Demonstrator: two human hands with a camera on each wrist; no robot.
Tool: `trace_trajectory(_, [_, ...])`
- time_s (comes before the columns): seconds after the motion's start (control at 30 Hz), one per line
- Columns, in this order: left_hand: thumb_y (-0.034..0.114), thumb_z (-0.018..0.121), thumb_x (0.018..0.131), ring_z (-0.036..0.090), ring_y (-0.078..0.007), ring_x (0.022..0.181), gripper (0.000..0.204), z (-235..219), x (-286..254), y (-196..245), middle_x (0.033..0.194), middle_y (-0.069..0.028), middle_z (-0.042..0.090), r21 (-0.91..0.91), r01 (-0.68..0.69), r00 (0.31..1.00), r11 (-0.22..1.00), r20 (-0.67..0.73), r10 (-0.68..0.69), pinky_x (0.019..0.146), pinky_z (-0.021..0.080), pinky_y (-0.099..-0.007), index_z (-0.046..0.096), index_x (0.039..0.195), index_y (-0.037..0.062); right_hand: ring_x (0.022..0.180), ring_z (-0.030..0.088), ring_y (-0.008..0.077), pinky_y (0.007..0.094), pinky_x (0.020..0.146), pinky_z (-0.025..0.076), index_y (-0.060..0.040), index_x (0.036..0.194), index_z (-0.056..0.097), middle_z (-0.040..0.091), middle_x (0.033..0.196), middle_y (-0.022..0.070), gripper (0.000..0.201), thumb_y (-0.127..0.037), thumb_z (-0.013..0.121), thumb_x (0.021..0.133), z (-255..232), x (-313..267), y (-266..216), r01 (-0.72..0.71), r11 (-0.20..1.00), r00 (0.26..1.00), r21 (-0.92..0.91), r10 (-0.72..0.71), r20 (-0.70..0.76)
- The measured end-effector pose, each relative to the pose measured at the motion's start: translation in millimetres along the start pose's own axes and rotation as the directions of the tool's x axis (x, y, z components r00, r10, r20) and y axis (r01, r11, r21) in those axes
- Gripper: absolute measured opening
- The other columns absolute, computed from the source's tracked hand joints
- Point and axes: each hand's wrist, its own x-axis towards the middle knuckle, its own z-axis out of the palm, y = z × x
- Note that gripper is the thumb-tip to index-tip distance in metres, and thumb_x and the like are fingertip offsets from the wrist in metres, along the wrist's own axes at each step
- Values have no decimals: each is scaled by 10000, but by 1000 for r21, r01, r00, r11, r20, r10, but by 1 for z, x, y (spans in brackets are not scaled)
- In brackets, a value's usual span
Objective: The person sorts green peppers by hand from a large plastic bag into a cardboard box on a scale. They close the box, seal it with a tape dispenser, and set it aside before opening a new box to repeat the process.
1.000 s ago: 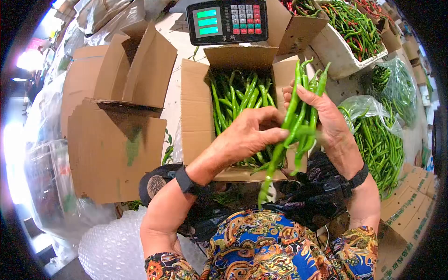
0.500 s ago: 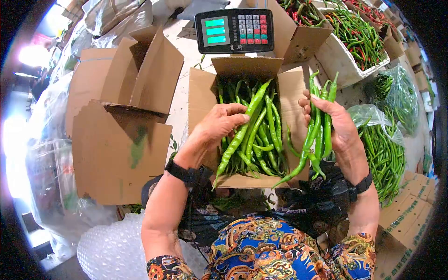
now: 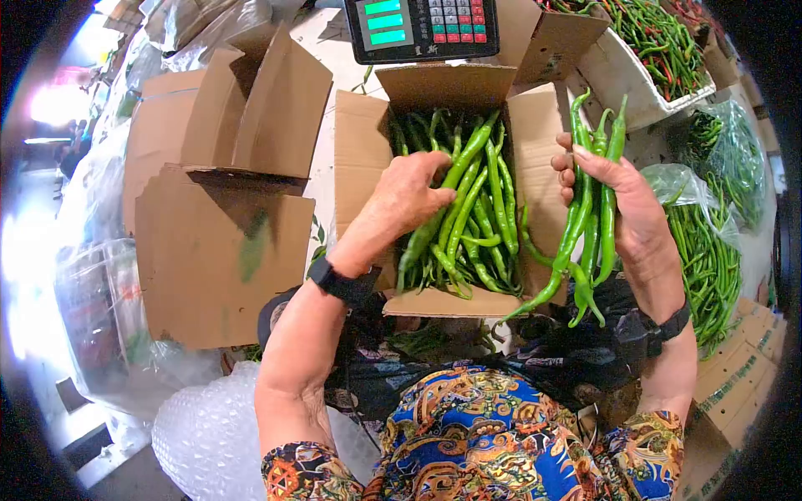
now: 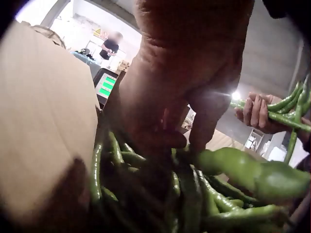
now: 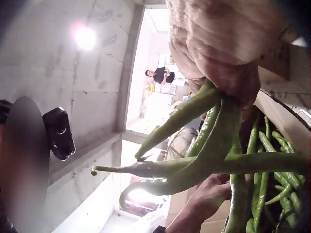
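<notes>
In the head view, my left hand [image 3: 409, 192] is over the left side of a cardboard box [image 3: 362, 154] and pinches a long green chili pepper [image 3: 469, 159]. That pepper lies slantwise across the other green chili peppers [image 3: 480, 238] filling the box. Close up in the left wrist view, the pepper [image 4: 262, 177] sticks out past my thumb. My right hand [image 3: 631, 196], to the right of the box, grips a small bunch of green chili peppers [image 3: 582, 209], tips hanging down. In the right wrist view the bunch [image 5: 194, 167] fans out from my curled fingers.
A digital scale display [image 3: 422, 29] stands behind the box. Folded cardboard boxes [image 3: 221, 259] are at the left. At the right are a bag of green peppers [image 3: 706, 267] and a white foam box [image 3: 668, 108] of red and green ones. Bubble wrap [image 3: 209, 426] lies at lower left.
My left hand has drawn a pepper from the bunch in my right hand and carried it left onto the peppers in the box. My right hand keeps its hold on the bunch.
</notes>
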Motion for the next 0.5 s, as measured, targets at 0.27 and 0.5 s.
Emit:
trace_trajectory(0.27, [253, 742, 775, 651, -324, 705, 347, 15, -7, 7, 768, -199, 650, -15, -11, 995, 1000, -95, 10, 645, 508, -411, 649, 1030, 36, 787, 660, 163, 306, 705, 579, -4, 1184, 536, 671, 933, 99, 333, -117, 657, 894, 7, -3, 2, 1, 1000, 1000, -15, -1, 15])
trace_trajectory(0.5, [179, 801, 710, 571, -377, 900, 644, 23, -23, 34, 1031, -173, 487, 210, -113, 992, 971, -25, 121, 737, 514, -443, 493, 1266, 77, 800, 647, 156, 294, 732, 565, -4, 1198, 530, 655, 947, 88, 344, -123, 653, 900, 12, -7, 1, 5, 997, 1000, -79, -5, 0])
